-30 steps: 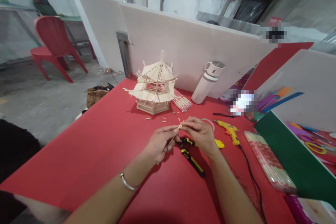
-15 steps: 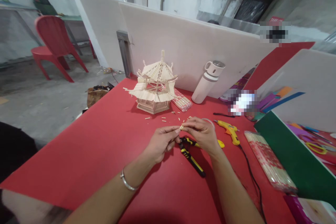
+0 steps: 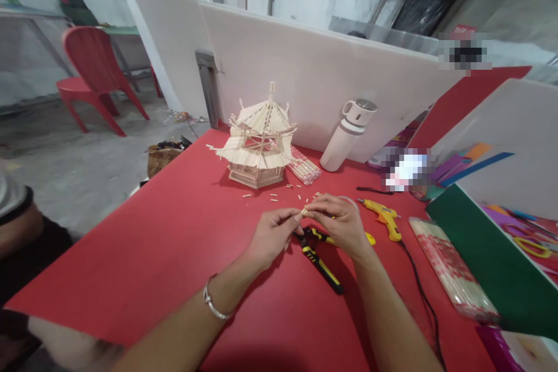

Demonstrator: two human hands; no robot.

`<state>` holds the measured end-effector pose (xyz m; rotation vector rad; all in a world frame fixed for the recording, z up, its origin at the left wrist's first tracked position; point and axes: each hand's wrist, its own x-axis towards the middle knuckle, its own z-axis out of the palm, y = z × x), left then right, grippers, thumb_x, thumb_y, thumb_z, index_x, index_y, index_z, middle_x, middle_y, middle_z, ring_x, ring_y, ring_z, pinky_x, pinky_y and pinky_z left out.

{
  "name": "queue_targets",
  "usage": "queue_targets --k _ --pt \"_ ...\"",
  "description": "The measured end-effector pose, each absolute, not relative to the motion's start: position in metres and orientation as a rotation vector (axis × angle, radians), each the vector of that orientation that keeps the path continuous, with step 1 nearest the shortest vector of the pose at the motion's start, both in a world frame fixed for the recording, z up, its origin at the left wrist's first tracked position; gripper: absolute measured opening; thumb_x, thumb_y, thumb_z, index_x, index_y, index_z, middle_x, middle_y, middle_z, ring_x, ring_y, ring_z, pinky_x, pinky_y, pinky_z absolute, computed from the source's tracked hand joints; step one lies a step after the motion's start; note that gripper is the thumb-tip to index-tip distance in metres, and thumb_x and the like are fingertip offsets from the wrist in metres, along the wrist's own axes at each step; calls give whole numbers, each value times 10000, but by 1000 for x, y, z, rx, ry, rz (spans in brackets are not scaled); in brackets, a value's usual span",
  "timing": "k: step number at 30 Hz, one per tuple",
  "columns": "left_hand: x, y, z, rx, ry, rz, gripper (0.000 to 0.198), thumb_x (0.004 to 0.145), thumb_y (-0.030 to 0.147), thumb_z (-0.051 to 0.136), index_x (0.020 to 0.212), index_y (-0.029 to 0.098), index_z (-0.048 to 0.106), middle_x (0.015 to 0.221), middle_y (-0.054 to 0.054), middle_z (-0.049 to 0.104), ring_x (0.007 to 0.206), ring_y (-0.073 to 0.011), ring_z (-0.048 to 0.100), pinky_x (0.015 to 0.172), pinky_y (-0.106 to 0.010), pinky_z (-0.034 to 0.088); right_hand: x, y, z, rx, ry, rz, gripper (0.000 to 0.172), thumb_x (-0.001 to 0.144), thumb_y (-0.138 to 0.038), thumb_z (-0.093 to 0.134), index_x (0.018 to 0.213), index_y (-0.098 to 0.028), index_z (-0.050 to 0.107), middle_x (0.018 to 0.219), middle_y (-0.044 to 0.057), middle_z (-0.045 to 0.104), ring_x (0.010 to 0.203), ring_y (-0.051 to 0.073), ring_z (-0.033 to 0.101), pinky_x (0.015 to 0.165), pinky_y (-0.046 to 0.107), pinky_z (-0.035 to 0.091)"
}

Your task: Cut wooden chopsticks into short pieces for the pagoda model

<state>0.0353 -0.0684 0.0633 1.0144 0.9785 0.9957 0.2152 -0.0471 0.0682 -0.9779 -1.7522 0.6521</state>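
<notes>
Left hand [image 3: 275,235] and right hand [image 3: 342,222] together, I pinch small wooden pieces [image 3: 304,211] between them, near black-and-yellow pliers [image 3: 322,269] on the red counter [image 3: 174,238].

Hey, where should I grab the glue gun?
By the handle, I'd say, from the near right: the glue gun lies flat, handle angled toward you, nozzle pointing left, away from that side. The cord leaves the handle's end, so grip short of it. Your right hand is closest, but pinches a small stick.
</notes>
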Motion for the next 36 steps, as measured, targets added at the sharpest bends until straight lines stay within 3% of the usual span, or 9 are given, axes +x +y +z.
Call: queue_targets --k 8,20,29,36 --pt "35 -71 65 1097 1003 1026 367 820 477 683 658 148 681 505 28 522 411 -54 341 387 -193 283 214 -47 67 -981 -1726 644 31 830 -276 800 847 -279 826 770 15 734 699 153 665 655 257 547" --pt "35 -67 65 1060 995 1036 363 762 496 735 809 137 757 614 -18 643 474 -73 431 419 -195 281 217 -46 66 -946 -1755 640 92 845 -231 782 891 -297 826 792 12 737 731 151 673 677 259 551" --pt "33 -67 63 1076 986 1017 372 760 499 738 808 131 756 603 -14 626 460 -64 406 399 -188 247 215 -48 70 -993 -1771 625 33 843 -251 785 826 -257 813 757 16 721 715 157 663 664 259 540" --pt "33 -67 64 1009 973 1037 372 733 500 771 829 140 764 605 -19 635 470 -70 421 404 -196 234 213 -49 68 -948 -1764 611 80 871 -263 759 900 -299 824 815 16 739 748 158 676 695 263 541"
